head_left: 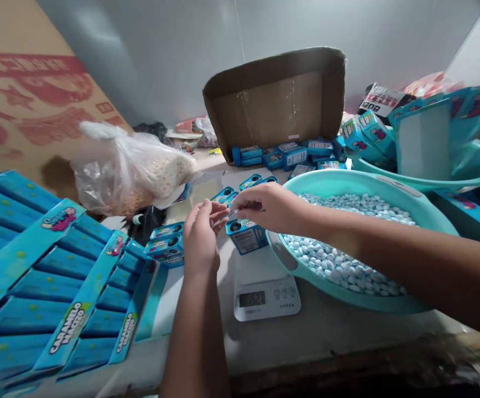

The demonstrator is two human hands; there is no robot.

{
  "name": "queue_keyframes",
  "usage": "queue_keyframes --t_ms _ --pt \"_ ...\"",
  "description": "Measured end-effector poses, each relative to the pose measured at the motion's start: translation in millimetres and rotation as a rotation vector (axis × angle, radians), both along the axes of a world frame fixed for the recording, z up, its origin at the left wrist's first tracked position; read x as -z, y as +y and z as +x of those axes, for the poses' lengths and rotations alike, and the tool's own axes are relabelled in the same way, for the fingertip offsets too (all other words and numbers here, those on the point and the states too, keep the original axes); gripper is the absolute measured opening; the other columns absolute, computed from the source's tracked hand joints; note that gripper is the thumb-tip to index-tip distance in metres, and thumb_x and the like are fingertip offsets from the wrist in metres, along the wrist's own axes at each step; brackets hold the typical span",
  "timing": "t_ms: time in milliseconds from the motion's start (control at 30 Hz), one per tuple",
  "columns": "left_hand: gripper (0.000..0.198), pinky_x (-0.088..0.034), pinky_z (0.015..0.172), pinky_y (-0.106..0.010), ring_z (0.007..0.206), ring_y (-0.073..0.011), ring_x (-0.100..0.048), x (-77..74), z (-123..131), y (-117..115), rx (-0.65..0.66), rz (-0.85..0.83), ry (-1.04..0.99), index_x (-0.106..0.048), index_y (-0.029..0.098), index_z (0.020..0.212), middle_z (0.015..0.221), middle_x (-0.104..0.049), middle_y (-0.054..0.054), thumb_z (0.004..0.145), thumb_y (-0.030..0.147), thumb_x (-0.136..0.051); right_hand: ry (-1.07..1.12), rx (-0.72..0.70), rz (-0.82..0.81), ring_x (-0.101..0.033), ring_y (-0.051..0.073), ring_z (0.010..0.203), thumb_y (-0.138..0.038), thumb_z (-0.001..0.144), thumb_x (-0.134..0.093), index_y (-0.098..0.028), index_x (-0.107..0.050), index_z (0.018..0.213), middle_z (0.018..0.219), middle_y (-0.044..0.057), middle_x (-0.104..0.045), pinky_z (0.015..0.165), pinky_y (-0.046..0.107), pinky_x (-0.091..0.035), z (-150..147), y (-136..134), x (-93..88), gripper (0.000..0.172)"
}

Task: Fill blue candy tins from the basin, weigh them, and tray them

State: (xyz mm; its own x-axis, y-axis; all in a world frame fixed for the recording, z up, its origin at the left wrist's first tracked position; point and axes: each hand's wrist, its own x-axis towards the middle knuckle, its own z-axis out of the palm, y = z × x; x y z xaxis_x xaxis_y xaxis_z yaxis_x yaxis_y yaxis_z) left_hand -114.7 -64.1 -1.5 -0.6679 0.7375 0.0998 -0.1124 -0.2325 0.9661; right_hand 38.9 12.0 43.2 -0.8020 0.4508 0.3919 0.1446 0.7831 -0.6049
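Note:
On the white kitchen scale (268,301) stands a blue candy box (249,241) with a round dark opening in its top; the display digits are hard to read. My right hand (265,203) is over this box, thumb and fingers pinched together, and whatever is between them is too small to make out. Just left of the box, my left hand (203,232) has its fingers stretched toward the right fingertips, with no held thing visible. A teal basin (426,296) full of pale blue candies (339,262) sits under my right forearm. More small blue boxes (167,243) stand beyond my left hand.
Display trays (63,276) packed with blue boxes fill the left side. Behind are a clear plastic bag (140,166) and a tipped cardboard box (277,105) with several blue boxes at its opening. Another teal basin (422,179) holding blue cartons stands at the back right.

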Motion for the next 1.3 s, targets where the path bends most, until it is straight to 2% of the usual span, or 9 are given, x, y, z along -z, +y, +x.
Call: queue_keyframes --t_ms 200,367,567,800,900,1033,1133,1233,1300 --pt "0.039 -0.051 0.073 -0.029 0.082 -0.0191 -0.07 -3.8 -1.4 -2.8 0.0 -0.001 -0.013 -0.059 0.019 0.084 0.084 -0.07 -0.004 0.076 0.056 -0.071 -0.048 -0.021 0.138 -0.059 0.013 0.086 -0.012 0.093 -0.055 -0.014 -0.075 0.099 0.096 0.006 -0.073 0.079 0.027 -0.04 5.7 4.3 -7.6 0.021" --pt "0.037 -0.052 0.074 -0.03 0.083 -0.0189 -0.07 -3.2 -3.1 -3.6 -0.009 0.003 -0.003 -0.058 0.02 0.084 0.084 -0.069 -0.004 0.078 0.055 -0.069 -0.06 0.006 0.263 -0.057 0.015 0.085 -0.015 0.094 -0.054 -0.014 -0.074 0.096 0.094 0.007 -0.071 0.08 0.028 -0.041 15.0 11.6 -16.4 0.02" --pt "0.037 -0.051 0.073 -0.029 0.082 -0.0179 -0.069 -2.2 -2.7 -3.2 0.004 0.002 0.008 -0.059 0.02 0.083 0.084 -0.069 -0.004 0.078 0.055 -0.07 -0.026 0.076 0.32 -0.054 0.015 0.084 -0.016 0.093 -0.055 -0.015 -0.073 0.093 0.094 0.006 -0.068 0.08 0.029 -0.04 23.2 18.6 -23.8 0.019" --pt "0.035 -0.051 0.074 -0.03 0.083 -0.0182 -0.069 -2.1 -4.1 -3.0 -0.005 -0.017 0.005 -0.059 0.02 0.081 0.084 -0.07 -0.004 0.077 0.053 -0.069 -0.255 0.132 0.314 -0.047 0.013 0.07 -0.013 0.087 -0.055 -0.015 -0.071 0.082 0.076 0.002 -0.062 0.069 0.029 -0.034 34.8 22.5 -40.0 0.017" --pt "0.037 -0.051 0.075 -0.03 0.084 -0.0188 -0.069 -1.1 -4.7 -2.8 -0.007 -0.023 0.016 -0.058 0.02 0.083 0.085 -0.069 -0.004 0.077 0.055 -0.069 -0.219 0.091 0.301 -0.049 0.013 0.073 -0.013 0.088 -0.055 -0.015 -0.072 0.085 0.078 0.003 -0.063 0.07 0.028 -0.035 32.0 19.9 -38.4 0.017" --pt "0.038 -0.051 0.076 -0.032 0.085 -0.0198 -0.07 0.5 -4.4 -1.0 -0.015 -0.03 0.034 -0.057 0.021 0.084 0.085 -0.069 -0.004 0.078 0.056 -0.068 -0.116 0.004 0.297 -0.054 0.015 0.083 -0.014 0.094 -0.054 -0.013 -0.073 0.095 0.092 0.007 -0.068 0.076 0.028 -0.038 17.2 4.9 -31.3 0.019" --pt "0.035 -0.051 0.074 -0.031 0.083 -0.0193 -0.07 0.3 -3.7 0.3 -0.025 -0.041 0.016 -0.058 0.021 0.085 0.084 -0.07 -0.004 0.08 0.055 -0.067 -0.157 -0.043 0.272 -0.057 0.016 0.089 -0.009 0.094 -0.053 -0.012 -0.072 0.102 0.101 0.01 -0.069 0.08 0.029 -0.04 7.2 -5.5 -25.7 0.02" --pt "0.032 -0.05 0.07 -0.029 0.08 -0.018 -0.07 -1.4 -3.1 -0.2 -0.045 -0.039 -0.017 -0.059 0.021 0.089 0.083 -0.07 -0.003 0.08 0.05 -0.068 -0.21 -0.028 0.258 -0.057 0.016 0.089 -0.006 0.093 -0.055 -0.012 -0.071 0.101 0.103 0.01 -0.068 0.08 0.028 -0.04 6.1 -5.2 -21.7 0.019" --pt "0.032 -0.05 0.069 -0.028 0.08 -0.0175 -0.069 -2.8 -3.2 -1.4 -0.042 -0.028 -0.023 -0.059 0.021 0.09 0.082 -0.07 -0.003 0.079 0.049 -0.069 -0.16 0.01 0.259 -0.056 0.016 0.09 -0.007 0.092 -0.055 -0.012 -0.071 0.102 0.102 0.009 -0.068 0.08 0.028 -0.04 10.4 1.1 -21.1 0.019"
